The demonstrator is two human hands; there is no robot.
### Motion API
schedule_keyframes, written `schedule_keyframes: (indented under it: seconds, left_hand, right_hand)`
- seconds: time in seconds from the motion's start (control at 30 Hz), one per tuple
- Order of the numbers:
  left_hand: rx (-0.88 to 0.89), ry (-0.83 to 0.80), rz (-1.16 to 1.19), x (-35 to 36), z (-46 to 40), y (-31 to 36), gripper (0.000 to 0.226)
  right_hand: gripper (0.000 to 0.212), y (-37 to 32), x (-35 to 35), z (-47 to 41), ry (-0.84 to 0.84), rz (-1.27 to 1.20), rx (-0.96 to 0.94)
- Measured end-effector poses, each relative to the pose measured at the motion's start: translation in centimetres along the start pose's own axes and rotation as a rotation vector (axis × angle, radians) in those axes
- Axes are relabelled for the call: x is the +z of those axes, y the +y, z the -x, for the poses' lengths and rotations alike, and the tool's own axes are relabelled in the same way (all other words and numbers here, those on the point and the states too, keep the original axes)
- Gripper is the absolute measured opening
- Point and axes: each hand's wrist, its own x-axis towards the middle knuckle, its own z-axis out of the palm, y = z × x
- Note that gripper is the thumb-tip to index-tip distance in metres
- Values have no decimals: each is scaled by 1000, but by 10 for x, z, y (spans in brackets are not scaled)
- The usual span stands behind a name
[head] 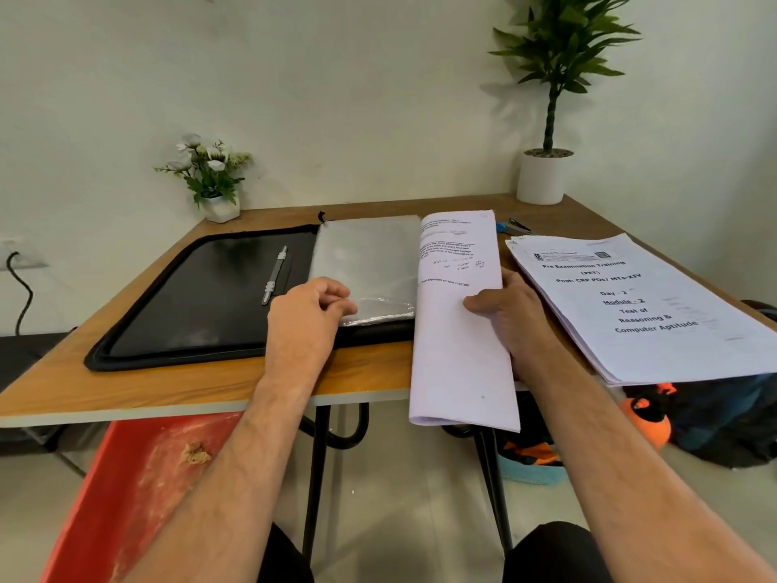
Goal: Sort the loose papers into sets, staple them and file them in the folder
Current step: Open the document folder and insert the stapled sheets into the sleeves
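Observation:
A black zip folder (pixel 185 313) lies open on the wooden table (pixel 126 393), with a metal clip bar (pixel 275 273) on its left flap and clear plastic sleeves (pixel 370 258) on its right side. My left hand (pixel 309 315) pinches the near corner of the top sleeve. My right hand (pixel 511 313) grips a set of printed papers (pixel 460 342) by its right edge; the set stands just right of the folder and hangs over the table's front edge. A thicker stack of papers (pixel 643 305) lies at the right. A blue stapler (pixel 513 226) sits behind it.
A small white flower pot (pixel 220 204) stands at the back left and a tall potted plant (pixel 542 174) at the back right corner. Below the table are a red board (pixel 138 469), bags (pixel 723 418) on the floor and black table legs (pixel 315 477).

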Motion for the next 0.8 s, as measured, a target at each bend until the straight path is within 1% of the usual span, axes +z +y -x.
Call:
schedule_keyframes:
  seconds: [0.03, 0.1, 0.2, 0.23, 0.3, 0.37, 0.47, 0.5, 0.57, 0.63, 0.7, 0.73, 0.8]
  left_hand:
    - [7, 2, 22, 0, -1, -1, 9]
    - [22, 22, 66, -1, -2, -2, 10]
    - [38, 68, 54, -1, -4, -4, 9]
    - [59, 75, 21, 0, -4, -6, 11]
    - [140, 20, -69, 4, -5, -8, 14]
    - [234, -105, -210, 9, -6, -9, 29]
    - [359, -227, -430, 10, -6, -7, 47]
    - [375, -260, -468, 9, -6, -5, 53]
    - [365, -339, -465, 6, -6, -1, 67]
    - [364, -413, -464, 4, -8, 1, 73]
    - [369, -411, -434, 7, -7, 2, 67]
    - [338, -372, -374, 8, -5, 3, 60]
    - [227, -263, -223, 8, -3, 4, 39]
  right_hand:
    - [85, 0, 1, 0, 6, 2, 1]
    - [85, -2, 1, 1, 6, 11, -21]
    - [105, -4, 0, 4, -9, 55, -96]
    - [105, -3, 1, 4, -19, 68, -106]
    - [89, -2, 1, 5, -53, 59, -67]
    - [71, -2, 0, 6, -75, 36, -9]
    - [62, -1, -1, 6, -67, 32, 7]
    - [59, -2, 0, 8, -56, 37, -1]
    - [50, -3, 1, 11, -33, 57, -35]
    - [38, -4, 1, 16, -34, 85, -81]
    - [32, -4, 0, 18, -26, 106, -131]
    - [33, -3, 0, 17, -18, 112, -145]
    - [34, -3, 0, 16, -4, 116, -150]
